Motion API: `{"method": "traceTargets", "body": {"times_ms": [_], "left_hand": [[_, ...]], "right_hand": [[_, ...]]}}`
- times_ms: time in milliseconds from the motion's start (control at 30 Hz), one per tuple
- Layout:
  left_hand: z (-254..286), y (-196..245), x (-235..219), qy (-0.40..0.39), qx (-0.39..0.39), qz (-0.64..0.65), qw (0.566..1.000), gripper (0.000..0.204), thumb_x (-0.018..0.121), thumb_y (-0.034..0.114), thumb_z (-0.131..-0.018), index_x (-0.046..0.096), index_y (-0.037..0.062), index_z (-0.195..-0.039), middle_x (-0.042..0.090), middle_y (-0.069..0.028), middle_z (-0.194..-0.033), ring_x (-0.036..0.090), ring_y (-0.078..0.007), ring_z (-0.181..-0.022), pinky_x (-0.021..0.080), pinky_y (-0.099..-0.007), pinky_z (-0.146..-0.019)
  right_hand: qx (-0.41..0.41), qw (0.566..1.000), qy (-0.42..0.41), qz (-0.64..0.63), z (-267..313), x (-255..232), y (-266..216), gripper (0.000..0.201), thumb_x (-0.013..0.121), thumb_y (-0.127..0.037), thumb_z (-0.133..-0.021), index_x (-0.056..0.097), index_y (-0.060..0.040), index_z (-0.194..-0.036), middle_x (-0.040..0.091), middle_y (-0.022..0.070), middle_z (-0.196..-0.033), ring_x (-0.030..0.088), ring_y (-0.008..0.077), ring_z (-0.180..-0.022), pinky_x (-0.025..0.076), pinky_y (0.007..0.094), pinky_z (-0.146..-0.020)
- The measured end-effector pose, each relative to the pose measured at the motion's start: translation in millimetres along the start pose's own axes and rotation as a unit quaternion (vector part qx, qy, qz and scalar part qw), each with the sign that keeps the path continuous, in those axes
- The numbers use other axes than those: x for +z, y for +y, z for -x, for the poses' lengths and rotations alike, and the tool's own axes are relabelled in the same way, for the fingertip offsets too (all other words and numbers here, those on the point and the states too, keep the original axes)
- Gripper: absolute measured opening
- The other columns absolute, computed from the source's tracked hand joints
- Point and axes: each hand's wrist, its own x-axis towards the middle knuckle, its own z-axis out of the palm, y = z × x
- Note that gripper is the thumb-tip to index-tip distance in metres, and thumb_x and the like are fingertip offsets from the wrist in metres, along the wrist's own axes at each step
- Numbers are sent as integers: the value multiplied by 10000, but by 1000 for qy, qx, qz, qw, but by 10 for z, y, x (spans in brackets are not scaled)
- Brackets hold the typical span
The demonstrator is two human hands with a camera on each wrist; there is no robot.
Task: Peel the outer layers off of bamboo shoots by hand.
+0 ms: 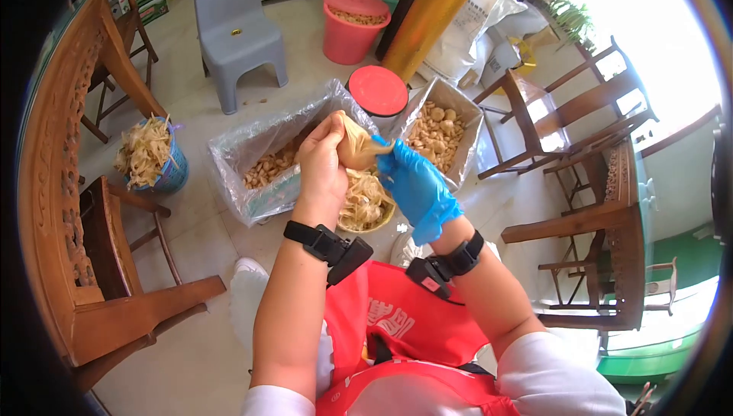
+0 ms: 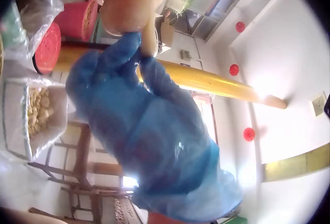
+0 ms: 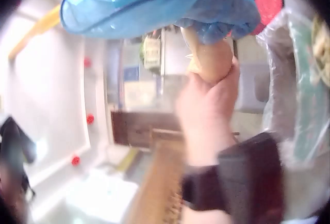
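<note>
My bare left hand (image 1: pixel 322 160) grips a smooth, rounded, pale tan piece (image 1: pixel 356 143) in front of me; its exact kind does not show. The fingers of my right hand (image 1: pixel 416 183), in a blue glove, pinch the narrow end of the piece. In the left wrist view the tan piece (image 2: pixel 126 10) looks bulbous, with a thin tail between the gloved fingertips. The right wrist view shows the piece (image 3: pixel 215 62) between both hands. Below the hands a basket of pale, curling strips (image 1: pixel 365 206) stands on the floor.
A plastic-lined bin (image 1: pixel 229 164) with pale chunks stands at left, another lined bin (image 1: pixel 467 130) at right. Between them is a red-lidded bucket (image 1: pixel 378 89). A blue basket (image 1: pixel 174 172) heaped with strips, a grey chair (image 1: pixel 238 42) and wooden chairs (image 1: pixel 546 114) surround the area.
</note>
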Motion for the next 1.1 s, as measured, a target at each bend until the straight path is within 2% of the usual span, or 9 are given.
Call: {"method": "traceTargets", "body": {"times_ms": [100,133,267,333,500,667,733,900,1100], "left_hand": [[-9,101,-60,-52,91,-99,990,205,625,123,-875,634,-30,-1013,651,-47,-899,584,-92,-797,464,-228,-742],[67,241,-58,-54,104,-163,980,195,629,126,-874,636,-22,-1001,651,-42,-896,581,-83,-796,461,-221,-731],[142,395,-115,-56,147,-191,969,189,623,134,-879,640,-14,-996,649,-33,-897,580,-79,-791,461,-222,-729],[204,527,-144,-48,124,-208,969,203,619,143,-882,640,-17,-1006,652,-37,-915,586,-81,-807,465,-227,-739],[161,546,-203,-54,125,-232,963,218,617,202,-886,645,43,-1032,638,-19,-951,603,-110,-859,503,-264,-735],[255,434,-178,-67,107,-214,969,218,612,167,-889,637,-4,-1023,645,-34,-936,583,-87,-849,466,-242,-769],[389,387,-184,-76,79,-196,974,208,608,166,-891,639,2,-1016,641,-27,-933,579,-85,-846,469,-241,-761],[415,338,-340,-96,64,-237,965,181,605,151,-890,636,21,-1011,638,-16,-938,581,-84,-837,471,-238,-765],[458,267,-304,-119,39,-318,940,168,616,153,-883,629,42,-1008,623,5,-905,565,-66,-826,458,-220,-748]], "right_hand": [[-17,985,-30,170,224,-205,-167,348,533,-368,-896,586,-93,-1103,600,35,-1057,546,149,-949,414,293,-861],[-13,948,40,316,389,-199,-357,329,526,-341,-906,583,-85,-1105,599,33,-1052,545,141,-950,420,300,-866],[-142,938,61,311,1002,-498,-745,259,530,-245,-916,587,-60,-1087,612,36,-1030,562,122,-911,431,285,-848],[-146,910,210,326,1734,-819,-1058,247,550,-219,-905,585,-46,-1078,625,38,-1002,571,111,-874,441,269,-814],[-128,925,252,254,2433,-858,-879,222,568,-174,-887,588,-39,-1063,633,41,-991,568,102,-852,445,242,-762],[-94,952,165,242,1937,-252,-589,218,558,-178,-886,591,-16,-1029,609,37,-906,546,102,-826,446,247,-764],[-190,951,19,242,1293,-64,-322,233,555,-224,-897,594,-17,-996,600,37,-893,537,106,-799,446,251,-746],[-66,934,-19,352,132,-139,74,492,518,-494,-892,597,-9,-908,587,51,-793,498,111,-656,433,264,-630],[17,912,-112,393,-113,-99,26,646,430,-603,-883,608,-9,-700,555,59,-605,481,127,-539,417,267,-536]]}}
